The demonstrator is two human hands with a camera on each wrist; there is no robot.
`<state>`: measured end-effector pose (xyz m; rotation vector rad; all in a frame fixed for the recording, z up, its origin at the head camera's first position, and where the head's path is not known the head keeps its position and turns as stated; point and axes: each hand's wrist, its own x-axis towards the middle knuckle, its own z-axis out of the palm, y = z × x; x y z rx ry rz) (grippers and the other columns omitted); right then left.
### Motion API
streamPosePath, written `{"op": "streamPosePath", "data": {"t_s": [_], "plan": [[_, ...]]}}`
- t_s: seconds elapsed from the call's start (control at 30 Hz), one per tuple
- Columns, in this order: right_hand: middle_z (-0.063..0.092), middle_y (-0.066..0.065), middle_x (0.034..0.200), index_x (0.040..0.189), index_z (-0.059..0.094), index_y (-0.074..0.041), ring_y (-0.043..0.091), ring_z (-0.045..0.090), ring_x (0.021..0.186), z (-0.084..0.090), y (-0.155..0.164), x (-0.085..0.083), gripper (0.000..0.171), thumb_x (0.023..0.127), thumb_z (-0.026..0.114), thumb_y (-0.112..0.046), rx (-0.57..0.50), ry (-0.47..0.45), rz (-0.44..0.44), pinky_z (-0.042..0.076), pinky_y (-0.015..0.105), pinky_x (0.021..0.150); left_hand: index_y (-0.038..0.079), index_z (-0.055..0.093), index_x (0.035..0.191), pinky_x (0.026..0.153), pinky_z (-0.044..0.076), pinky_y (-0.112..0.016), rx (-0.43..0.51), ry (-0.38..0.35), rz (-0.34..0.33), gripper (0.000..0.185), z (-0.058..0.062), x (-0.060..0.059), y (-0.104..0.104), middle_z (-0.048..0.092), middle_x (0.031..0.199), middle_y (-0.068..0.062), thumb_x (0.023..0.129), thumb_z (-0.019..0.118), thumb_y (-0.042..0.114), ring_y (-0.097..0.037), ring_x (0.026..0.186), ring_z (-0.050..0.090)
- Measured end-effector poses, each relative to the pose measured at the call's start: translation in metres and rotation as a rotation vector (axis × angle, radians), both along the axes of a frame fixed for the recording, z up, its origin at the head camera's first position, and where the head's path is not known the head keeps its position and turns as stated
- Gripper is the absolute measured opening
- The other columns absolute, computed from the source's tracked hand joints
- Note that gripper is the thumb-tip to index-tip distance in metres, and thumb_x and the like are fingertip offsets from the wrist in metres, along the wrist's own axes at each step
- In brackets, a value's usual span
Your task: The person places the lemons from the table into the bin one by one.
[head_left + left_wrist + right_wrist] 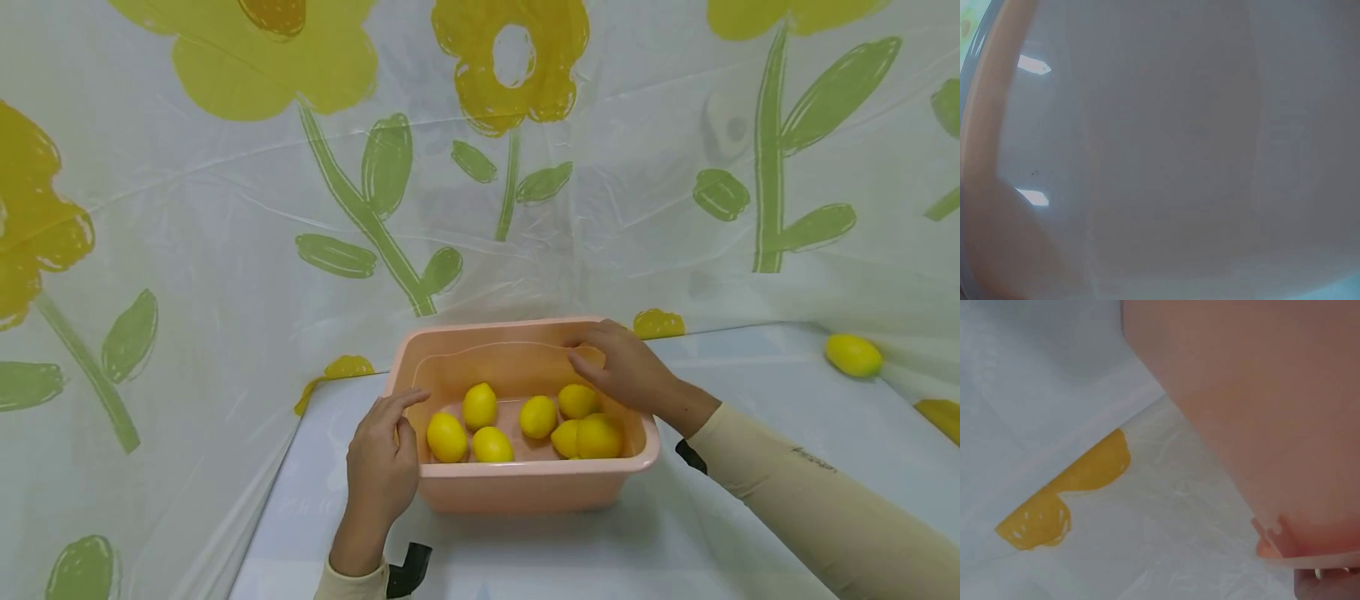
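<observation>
Gripping pink tub (pixel 525 492), both hands (pixel 382 467)

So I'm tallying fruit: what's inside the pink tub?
The pink tub holds seven yellow lemons that show, apparently sitting in shallow water. The right hand covers the far right corner, so anything under it is hidden. The left hand grips the left rim.
</observation>
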<state>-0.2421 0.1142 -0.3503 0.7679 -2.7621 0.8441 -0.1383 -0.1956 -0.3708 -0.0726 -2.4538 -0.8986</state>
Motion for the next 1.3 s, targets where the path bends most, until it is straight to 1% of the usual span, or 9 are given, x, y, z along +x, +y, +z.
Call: {"op": "streamPosePath", "data": {"t_s": [0.07,0.13,0.27,0.33,0.43,0.53,0.7,1.0,1.3], "plan": [[0.065,0.01,0.126,0.123,0.067,-0.009,0.031,0.055,0.121,-0.002,0.007,0.004,0.029,0.099,0.06,-0.023,-0.071,0.043,-0.043,0.049,0.056,0.103,0.013,0.072,0.117,0.118,0.036,-0.048,-0.002,-0.009,0.003,0.034,0.0,0.0,0.0,0.07,0.124,-0.004,0.094,0.05,0.002,-0.029,0.12,0.063],[0.063,0.012,0.128,0.125,0.065,-0.008,0.032,0.054,0.121,-0.005,0.016,0.009,0.03,0.099,0.059,-0.021,-0.123,0.1,-0.066,0.049,0.058,0.101,0.013,0.072,0.118,0.118,0.036,-0.048,-0.003,-0.016,0.005,0.034,0.0,-0.001,0.001,0.07,0.124,-0.004,0.094,0.05,0.002,-0.029,0.122,0.062],[0.061,0.014,0.128,0.128,0.062,-0.008,0.033,0.052,0.121,-0.013,0.039,0.014,0.031,0.099,0.06,-0.018,-0.189,0.203,-0.107,0.047,0.064,0.1,0.013,0.072,0.118,0.118,0.036,-0.048,-0.006,-0.012,0.007,0.034,-0.001,-0.002,0.001,0.07,0.124,-0.004,0.094,0.05,0.002,-0.028,0.122,0.062],[0.059,0.015,0.131,0.129,0.061,-0.008,0.035,0.05,0.124,-0.016,0.052,0.016,0.032,0.099,0.06,-0.017,-0.203,0.228,-0.138,0.043,0.067,0.101,0.013,0.072,0.117,0.117,0.037,-0.048,-0.012,-0.001,0.008,0.034,-0.002,-0.002,0.001,0.07,0.124,-0.004,0.094,0.05,0.002,-0.028,0.121,0.063],[0.057,0.02,0.135,0.131,0.06,-0.007,0.04,0.045,0.127,-0.023,0.071,0.018,0.033,0.098,0.06,-0.015,-0.209,0.232,-0.194,0.038,0.071,0.101,0.013,0.072,0.117,0.116,0.038,-0.048,-0.023,0.012,0.012,0.034,-0.003,-0.002,0.001,0.071,0.123,-0.004,0.094,0.05,0.001,-0.028,0.12,0.063],[0.055,0.023,0.136,0.131,0.058,-0.004,0.043,0.044,0.127,-0.031,0.091,0.016,0.035,0.099,0.058,-0.016,-0.183,0.211,-0.256,0.037,0.071,0.1,0.014,0.072,0.116,0.116,0.038,-0.048,-0.029,0.019,0.017,0.034,-0.004,-0.002,0.0,0.071,0.122,-0.004,0.093,0.05,0.002,-0.028,0.119,0.064],[0.05,0.029,0.137,0.134,0.055,0.0,0.05,0.039,0.127,-0.046,0.126,0.009,0.039,0.101,0.054,-0.02,-0.103,0.137,-0.349,0.034,0.072,0.1,0.014,0.072,0.115,0.115,0.039,-0.048,-0.029,0.034,0.021,0.034,-0.004,-0.001,0.0,0.071,0.121,-0.004,0.093,0.051,0.0,-0.028,0.117,0.065],[0.041,0.038,0.139,0.137,0.048,0.007,0.056,0.034,0.124,-0.066,0.178,-0.006,0.046,0.099,0.054,-0.018,-0.018,0.049,-0.505,0.031,0.073,0.101,0.013,0.073,0.115,0.114,0.04,-0.048,-0.031,0.046,0.022,0.034,-0.004,0.0,0.0,0.071,0.12,-0.004,0.092,0.052,-0.003,-0.028,0.118,0.064],[0.035,0.045,0.137,0.139,0.042,0.011,0.062,0.031,0.12,-0.077,0.224,-0.015,0.055,0.095,0.057,-0.019,0.054,-0.028,-0.584,0.029,0.075,0.095,0.013,0.072,0.116,0.115,0.039,-0.048,-0.033,0.025,0.037,0.033,-0.003,0.0,0.001,0.071,0.122,-0.004,0.093,0.051,0.0,-0.028,0.119,0.064]]}}
